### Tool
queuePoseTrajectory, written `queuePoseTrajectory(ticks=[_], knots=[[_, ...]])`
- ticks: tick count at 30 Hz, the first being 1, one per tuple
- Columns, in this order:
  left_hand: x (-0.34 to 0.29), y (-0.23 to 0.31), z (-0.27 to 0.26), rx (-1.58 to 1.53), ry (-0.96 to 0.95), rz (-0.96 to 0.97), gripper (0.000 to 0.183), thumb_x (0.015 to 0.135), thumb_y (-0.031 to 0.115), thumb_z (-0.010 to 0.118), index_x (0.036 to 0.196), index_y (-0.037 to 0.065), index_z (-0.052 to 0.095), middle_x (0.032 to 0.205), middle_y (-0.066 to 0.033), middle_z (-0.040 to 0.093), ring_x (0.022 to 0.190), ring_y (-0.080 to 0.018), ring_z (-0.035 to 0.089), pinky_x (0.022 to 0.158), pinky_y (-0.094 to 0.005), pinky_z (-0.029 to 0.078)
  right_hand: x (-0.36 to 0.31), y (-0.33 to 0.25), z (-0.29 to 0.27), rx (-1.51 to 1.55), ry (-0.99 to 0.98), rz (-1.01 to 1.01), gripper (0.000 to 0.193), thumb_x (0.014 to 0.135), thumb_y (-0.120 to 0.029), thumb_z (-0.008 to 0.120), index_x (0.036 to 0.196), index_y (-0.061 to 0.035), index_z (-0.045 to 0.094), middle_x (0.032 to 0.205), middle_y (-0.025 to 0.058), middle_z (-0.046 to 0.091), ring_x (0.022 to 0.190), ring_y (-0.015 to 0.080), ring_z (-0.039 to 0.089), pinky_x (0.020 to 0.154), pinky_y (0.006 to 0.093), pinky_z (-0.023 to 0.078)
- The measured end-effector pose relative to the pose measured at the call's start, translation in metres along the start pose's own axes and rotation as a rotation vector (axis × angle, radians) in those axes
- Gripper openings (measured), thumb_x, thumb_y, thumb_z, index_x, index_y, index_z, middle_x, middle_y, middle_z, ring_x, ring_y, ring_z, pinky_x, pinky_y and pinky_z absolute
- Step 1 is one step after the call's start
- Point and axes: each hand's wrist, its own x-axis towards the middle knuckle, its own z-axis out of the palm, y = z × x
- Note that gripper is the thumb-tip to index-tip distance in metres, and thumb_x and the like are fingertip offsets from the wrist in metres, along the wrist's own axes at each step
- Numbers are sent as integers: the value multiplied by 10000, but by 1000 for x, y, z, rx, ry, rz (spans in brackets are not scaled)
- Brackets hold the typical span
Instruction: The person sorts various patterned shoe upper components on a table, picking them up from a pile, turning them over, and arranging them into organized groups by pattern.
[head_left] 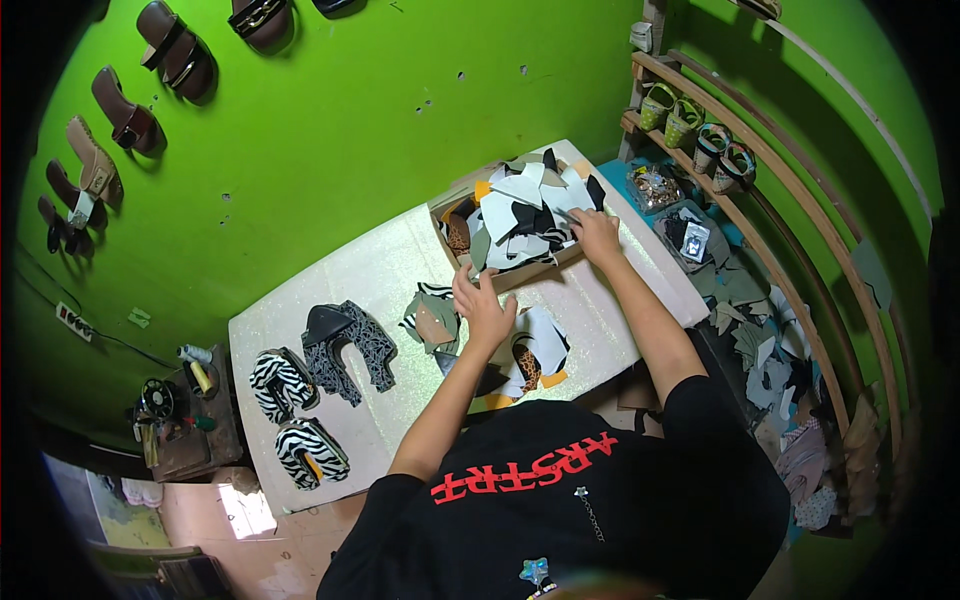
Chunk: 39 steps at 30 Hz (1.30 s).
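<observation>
A cardboard box point(556, 262) heaped with cut scraps point(517, 190) in white, black, grey-green and zebra print stands at the far end of the table. My right hand point(597, 238) is at the heap's right side, its curled fingers seeming to pinch a scrap there. By the box's near left corner, my left hand point(486, 312) has its fingers apart and holds nothing. Left of that hand lies a small pile of grey-green and zebra scraps point(433, 318). White and leopard-print pieces point(540, 345) lie on its right, partly behind my forearm.
On the table's left are stacked zebra-print pieces point(283, 385), another zebra stack point(312, 453) and dark patterned pieces point(348, 350). Sandals point(178, 50) hang on the green wall. A wooden rack point(770, 220) with small shoes stands right, above heaped scraps point(765, 375).
</observation>
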Motion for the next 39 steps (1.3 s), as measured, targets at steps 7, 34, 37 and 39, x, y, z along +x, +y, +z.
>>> queuePoseTrajectory(ticks=[7,34,37,39], knots=[[23,6,1,-108,-10,54,461,727,197,667,1137,81,489,1227,-193,367,1214,-386,253,997,-488,202,4,-14,-28,466,57,-20,272,860,-197,547,1107,-84,552,909,185,625,845,355,599,733,420,452],[-26,-172,-32,-944,173,-901,281,825,20,593,1054,0,431,761,-91,579,607,-170,595,486,-269,525,-37,-135,-4,242,12,-38,520,752,-293,647,1188,-64,482,1194,151,412,1118,329,384,930,449,336],[-23,-163,-17,-983,171,-986,328,824,39,616,1080,-24,421,760,-94,575,547,-158,566,449,-299,509,-31,-99,-7,15,33,204,542,733,-342,667,1145,-32,499,1140,187,480,1093,352,447,885,474,387],[-19,-173,-7,-896,191,-926,367,833,46,608,1141,-27,422,760,-88,578,552,-157,565,471,-279,495,-24,-83,-6,43,-150,248,559,726,-344,673,1145,-22,492,1086,209,542,1035,367,519,833,476,431]])
